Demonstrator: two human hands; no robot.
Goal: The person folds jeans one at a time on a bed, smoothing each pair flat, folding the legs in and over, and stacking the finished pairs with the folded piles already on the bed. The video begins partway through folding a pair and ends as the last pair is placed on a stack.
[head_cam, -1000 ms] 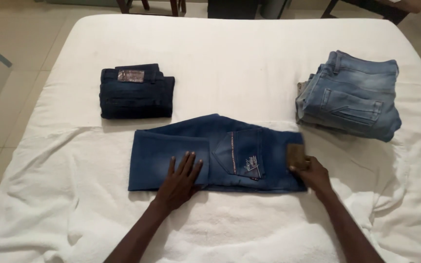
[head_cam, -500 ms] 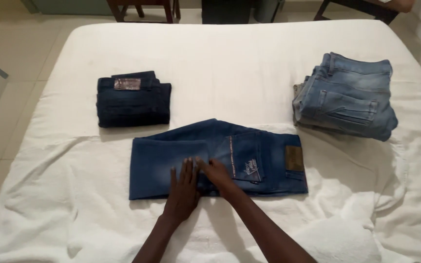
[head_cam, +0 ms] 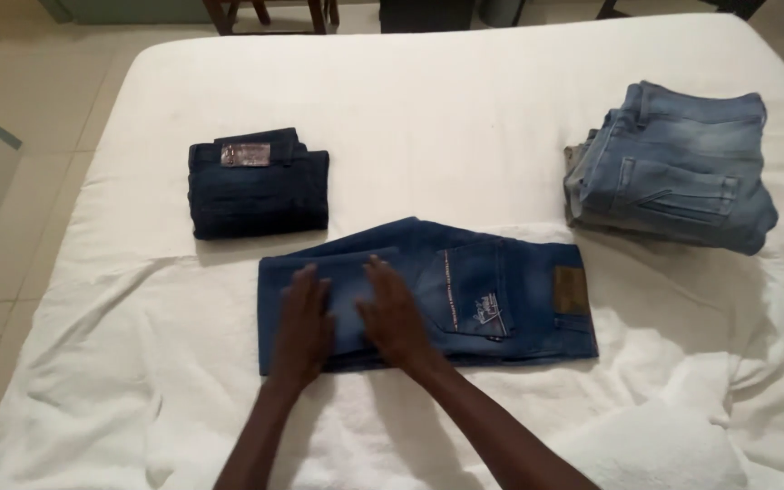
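A pair of mid-blue jeans (head_cam: 465, 290), folded lengthwise, lies across the lower middle of the frame on a bed (head_cam: 465, 118) covered with a rumpled white sheet. The waistband and its brown patch point right; the legs end at the left. Both hands rest flat on the leg end, fingers spread and palms down, gripping nothing: the left hand (head_cam: 303, 327) near the left edge of the cloth, the right hand (head_cam: 394, 318) just beside it, toward the back pocket.

Denim like this probably handles as a soft but fairly heavy cloth: it drapes, holds a crease under pressure, and does not slide much on the sheet. It is not fragile. The thick waistband and the doubled leg hems look like the firmest places to take hold.

In the upper left lies a folded dark navy pair (head_cam: 258, 181); at the upper right sits a stack of light-blue jeans (head_cam: 673, 163).
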